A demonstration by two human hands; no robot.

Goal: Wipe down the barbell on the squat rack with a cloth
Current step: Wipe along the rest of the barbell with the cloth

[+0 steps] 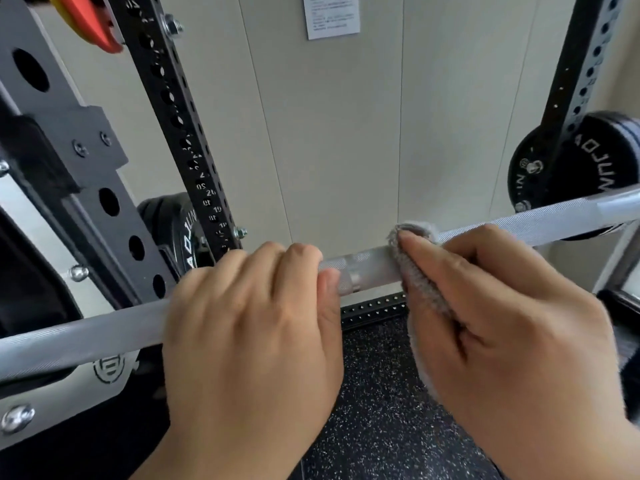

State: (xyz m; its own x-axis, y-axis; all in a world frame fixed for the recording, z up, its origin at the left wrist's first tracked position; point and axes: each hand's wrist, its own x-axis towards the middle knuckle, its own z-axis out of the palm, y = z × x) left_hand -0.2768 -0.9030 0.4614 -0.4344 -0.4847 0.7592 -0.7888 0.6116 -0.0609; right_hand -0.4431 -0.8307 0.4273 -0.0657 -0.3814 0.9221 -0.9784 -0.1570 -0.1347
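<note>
1. Far left: rack upright (173,109) w/ numbered holes; an orange plate (100,26) sits up top and a black plate (169,230) low behind it.
2. Barbell (367,268) crosses the whole view, low at left and rising to the right, between the uprights. Bare knurled steel shows between the two hands.
3. Left hand (252,327): fingers curled over the top of the bar, thumb tip on the near side. That's a full wrap on the bar itself, prob. to steady it.
4. Cloth (415,271): grey, fuzzy, folded round the bar just right of the bare patch, with its tail hanging under the palm.
5. Right hand (512,317): closed round the cloth, clamping it onto the bar, index finger laid along the fabric.
6. Far right: second black plate (588,161) on the right upright (588,57).
7. Risks, judged from here:
   - The bar could spin in the hooks if the left hand slackens, so the cloth skids w/o cleaning.
   - Fibres may snag on the knurl if squeezed too hard.
   - The strip under the left hand gets missed unless that hand shifts.
   - A fast stroke rightward could jam knuckles vs. the upright.
</note>
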